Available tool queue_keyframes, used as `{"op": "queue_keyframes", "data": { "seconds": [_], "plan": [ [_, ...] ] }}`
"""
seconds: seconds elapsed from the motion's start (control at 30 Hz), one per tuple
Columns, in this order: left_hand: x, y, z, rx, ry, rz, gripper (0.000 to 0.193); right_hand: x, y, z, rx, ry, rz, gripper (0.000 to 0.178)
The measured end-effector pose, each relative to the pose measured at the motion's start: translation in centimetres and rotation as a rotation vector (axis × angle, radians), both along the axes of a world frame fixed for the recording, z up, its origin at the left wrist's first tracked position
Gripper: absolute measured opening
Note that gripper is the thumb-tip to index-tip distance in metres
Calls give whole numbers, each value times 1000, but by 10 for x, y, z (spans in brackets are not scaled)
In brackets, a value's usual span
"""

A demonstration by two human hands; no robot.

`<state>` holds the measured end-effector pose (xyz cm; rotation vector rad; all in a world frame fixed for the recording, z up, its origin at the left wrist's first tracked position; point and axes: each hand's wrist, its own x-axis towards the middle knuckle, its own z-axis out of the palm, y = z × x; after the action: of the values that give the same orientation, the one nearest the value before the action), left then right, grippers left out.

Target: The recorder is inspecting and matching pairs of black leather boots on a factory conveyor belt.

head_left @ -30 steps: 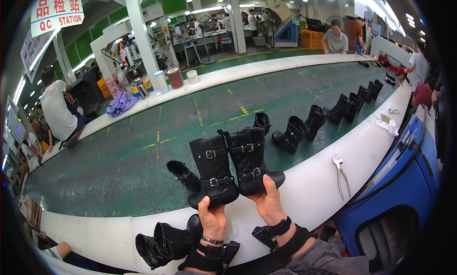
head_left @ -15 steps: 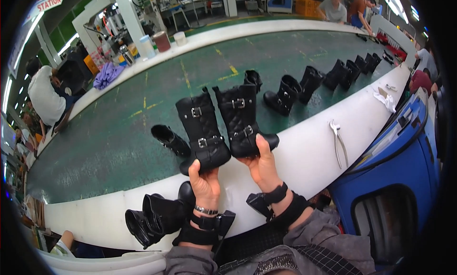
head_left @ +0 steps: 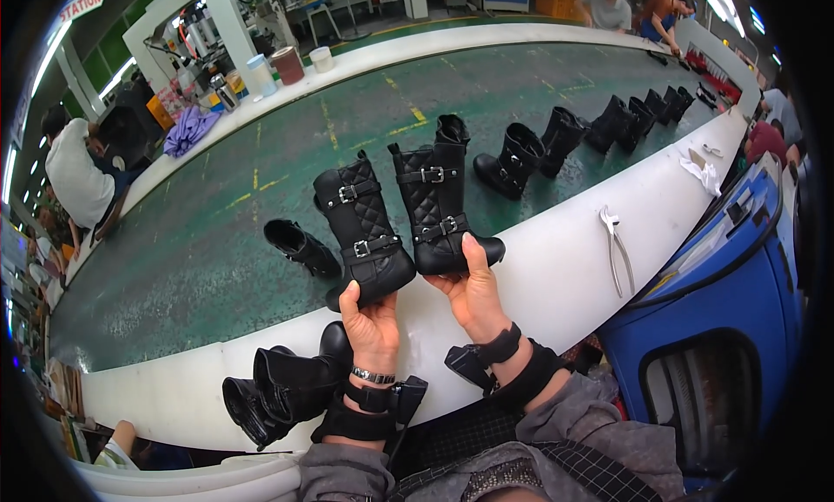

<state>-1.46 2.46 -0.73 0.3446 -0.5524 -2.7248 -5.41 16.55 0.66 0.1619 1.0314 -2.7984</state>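
Both forearms enter from the lower edge, clad in grey sleeves, and extend forward side by side. Each wrist carries a black strap with a small black unit attached; the left wrist also bears a metal bracelet. The left hand (head_left: 372, 324) is raised palm upward, thumb on its left side, fingers curled closed in a grip. The right hand (head_left: 473, 289) is likewise raised, thumb extended up along its near side, fingers wrapped closed. The two hands stand near each other, apart, at similar height.
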Motion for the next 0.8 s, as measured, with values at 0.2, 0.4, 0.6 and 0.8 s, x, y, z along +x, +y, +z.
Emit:
{"op": "queue_keyframes", "data": {
  "seconds": [0.2,0.4,0.6,0.8],
  "plan": [
    [-1,0,-2,2,-3,9,48,0,0,-2,-18,-15,-14,52],
    [-1,1,-4,26,3,14,53,0,0,-2,-22,-18,-21,52],
    [-1,3,-3,14,14,14,52,1,-1,-3,-20,-24,-30,51],
    [-1,4,-3,9,5,16,50,4,-1,-1,-13,-10,-48,49]
  ]
}}
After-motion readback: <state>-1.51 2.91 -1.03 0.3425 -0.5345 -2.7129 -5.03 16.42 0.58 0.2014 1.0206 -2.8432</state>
